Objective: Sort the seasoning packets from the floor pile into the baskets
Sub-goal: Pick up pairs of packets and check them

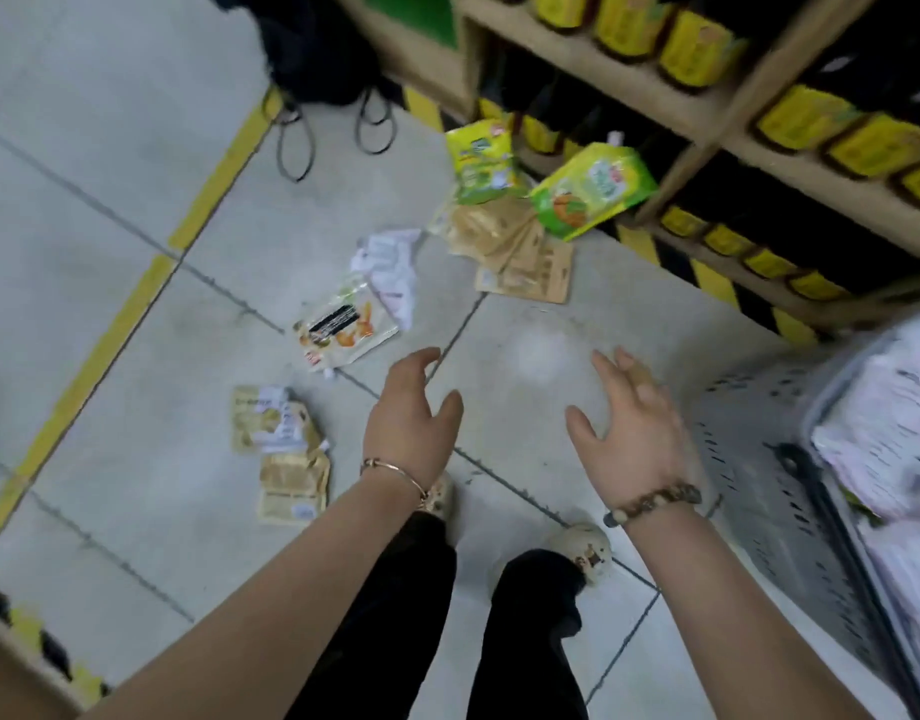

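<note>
Seasoning packets lie scattered on the grey tiled floor. Two green and yellow packets [590, 192] lean at the foot of the shelf, with a fan of tan packets [515, 254] in front of them. White packets [387, 267] and a clear packet with orange contents [343, 330] lie mid-floor. Cream packets [281, 449] lie nearer on the left. My left hand [413, 418] and my right hand [632, 426] hover over the floor, fingers spread, holding nothing. A grey perforated basket [759, 485] at the right holds pale pink and white packets [894, 423].
A wooden shelf [697, 111] with rows of yellow-labelled dark bottles runs along the upper right, edged with black and yellow tape. A black bag [317, 49] with cord loops sits at the top. Yellow floor lines cross the left. My legs and shoes are below the hands.
</note>
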